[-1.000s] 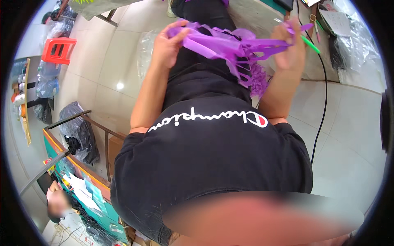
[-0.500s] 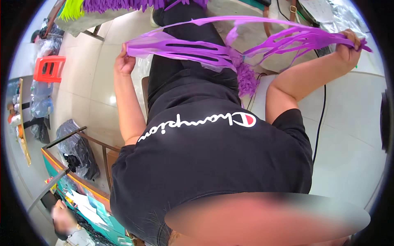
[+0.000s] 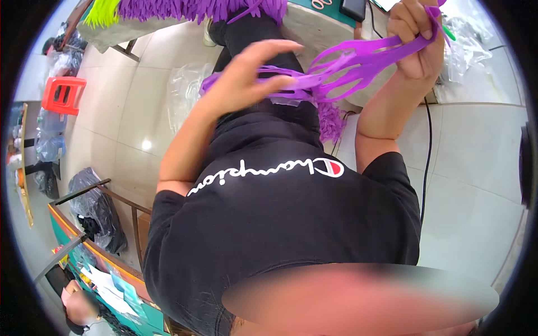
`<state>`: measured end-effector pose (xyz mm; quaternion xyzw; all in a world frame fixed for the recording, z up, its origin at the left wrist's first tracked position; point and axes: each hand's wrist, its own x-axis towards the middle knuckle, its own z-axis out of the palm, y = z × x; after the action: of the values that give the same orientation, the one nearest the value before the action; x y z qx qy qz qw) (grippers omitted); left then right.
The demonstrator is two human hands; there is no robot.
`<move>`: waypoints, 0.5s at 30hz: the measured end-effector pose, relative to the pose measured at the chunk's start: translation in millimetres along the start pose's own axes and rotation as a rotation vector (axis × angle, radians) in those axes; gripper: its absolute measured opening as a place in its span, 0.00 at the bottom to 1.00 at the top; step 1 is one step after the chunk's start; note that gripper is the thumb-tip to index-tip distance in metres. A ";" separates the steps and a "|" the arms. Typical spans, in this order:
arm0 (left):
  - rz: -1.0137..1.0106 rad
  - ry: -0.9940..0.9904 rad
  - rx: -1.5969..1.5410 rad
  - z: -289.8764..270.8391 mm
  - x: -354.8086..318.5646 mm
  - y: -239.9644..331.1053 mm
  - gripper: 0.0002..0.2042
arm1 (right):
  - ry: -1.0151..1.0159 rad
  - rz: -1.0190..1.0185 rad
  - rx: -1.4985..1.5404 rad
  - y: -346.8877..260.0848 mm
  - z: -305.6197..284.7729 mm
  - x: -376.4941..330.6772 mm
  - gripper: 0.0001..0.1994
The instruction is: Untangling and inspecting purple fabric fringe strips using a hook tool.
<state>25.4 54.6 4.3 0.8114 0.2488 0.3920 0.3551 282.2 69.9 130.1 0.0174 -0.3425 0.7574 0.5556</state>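
Purple strips of thin, stretchy-looking material [image 3: 364, 66] run slack across my lap in a tangle of loops. My right hand [image 3: 417, 42] is raised at the upper right, its fingers closed round the gathered end of the strips. My left hand [image 3: 246, 78] is over the lap, fingers and thumb stretched apart, above the left part of the strips. It partly covers them, and I cannot see whether it touches them. A crinkled purple bunch [image 3: 332, 123] hangs by my right thigh.
Ahead, a table bears purple fringe [image 3: 185, 8], lime-green fringe [image 3: 102, 12] and a black box-like object [image 3: 354, 8]. Clear plastic [image 3: 185, 98] lies left of my legs. A red stool [image 3: 64, 95] stands at left. A black cable [image 3: 428, 168] runs along the right-hand floor.
My left hand has let go of the strips' left end and moved right over my lap. The strips have gone slack. My right hand has moved left and farther away, still gripping its end.
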 end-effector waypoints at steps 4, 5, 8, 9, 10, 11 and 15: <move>-0.008 0.043 -0.013 39.1 25.8 31.4 0.18 | 0.004 0.057 -0.016 25.3 -6.9 12.2 0.17; -0.001 0.039 -0.017 43.3 28.5 32.8 0.18 | -0.444 0.089 0.462 39.2 -29.5 27.6 0.17; -0.093 0.100 -0.063 51.7 28.4 28.5 0.11 | -0.937 0.119 0.954 52.0 -40.2 41.3 0.16; -0.068 0.216 -0.079 51.3 25.2 24.4 0.09 | -0.983 0.117 0.977 54.7 -39.3 44.1 0.16; -0.038 0.327 -0.100 51.9 22.8 19.3 0.07 | -0.981 0.118 0.979 42.4 -33.1 34.2 0.16; 0.023 0.418 -0.125 52.6 20.9 11.6 0.06 | -0.515 0.039 0.462 18.5 -21.4 14.2 0.15; -0.238 0.307 -0.053 30.8 5.7 -5.8 0.07 | -0.032 -0.209 -0.018 -34.6 -13.8 -4.1 0.09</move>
<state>52.9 50.4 -11.1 0.6972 0.3840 0.4727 0.3781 318.1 79.1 135.3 0.0599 -0.3544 0.6919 0.6261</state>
